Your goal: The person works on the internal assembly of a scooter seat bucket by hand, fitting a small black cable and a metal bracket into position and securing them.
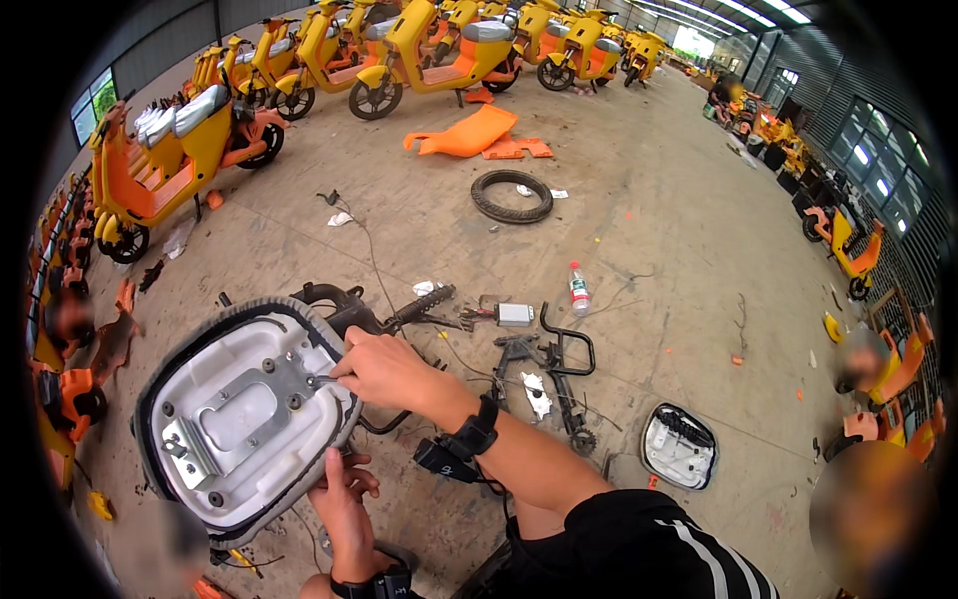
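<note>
A scooter seat [249, 334] lies underside up at the left, its white plastic shell ringed by a dark padded rim. A silver metal plate [287, 377] is fixed along its middle, with a bent bracket [187, 451] at one end and black rubber feet around it. My right hand [387, 371] reaches over the seat's right edge, fingers pinched by a small grey metal piece at the plate's end; I cannot make out what it is. My left hand [344, 504] is palm up beside the near right rim, thumb near the edge, fingers loosely apart and holding nothing visible.
A bare scooter frame [519, 349], grey controller box [515, 315], plastic bottle [578, 290] and second upturned seat [681, 446] lie on the concrete floor. Farther off are a tire [511, 197] and orange panels [464, 133]. Yellow scooters [429, 45] stand in rows. Several people are around.
</note>
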The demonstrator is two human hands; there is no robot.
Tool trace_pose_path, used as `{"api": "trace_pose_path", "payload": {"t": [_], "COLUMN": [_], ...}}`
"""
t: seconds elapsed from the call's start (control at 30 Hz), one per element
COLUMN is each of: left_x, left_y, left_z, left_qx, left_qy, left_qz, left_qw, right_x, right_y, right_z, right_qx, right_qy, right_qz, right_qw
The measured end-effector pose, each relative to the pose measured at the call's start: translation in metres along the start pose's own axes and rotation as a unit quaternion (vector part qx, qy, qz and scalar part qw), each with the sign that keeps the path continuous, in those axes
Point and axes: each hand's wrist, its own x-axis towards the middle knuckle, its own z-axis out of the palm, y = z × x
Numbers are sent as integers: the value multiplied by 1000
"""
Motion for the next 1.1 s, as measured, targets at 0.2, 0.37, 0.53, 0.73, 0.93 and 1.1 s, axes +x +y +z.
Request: {"api": "trace_pose_path", "payload": {"t": [0.2,0.37,0.53,0.73,0.93,1.1], "left_x": [2,2,1,3,5,2], "left_y": [-2,-2,-1,1,1,5], "left_z": [-1,-1,-1,1,-4,-2], "left_qx": [9,12,14,12,13,-27], "left_qy": [-1,3,7,4,2,15], "left_qz": [2,8,8,7,-12,-29], "left_qw": [1000,1000,1000,1000,1000,999], "right_x": [-5,-6,-10,-11,-12,-15], "right_y": [-3,-8,-13,-22,-29,-46], "right_z": [8,-3,-13,6,2,-25], "right_qx": [-19,-28,-35,-30,56,178], "right_qy": [-9,-58,-91,-123,-98,-172], "right_qz": [-6,-26,-36,-31,-19,93], "right_qw": [1000,998,995,991,993,964]}}
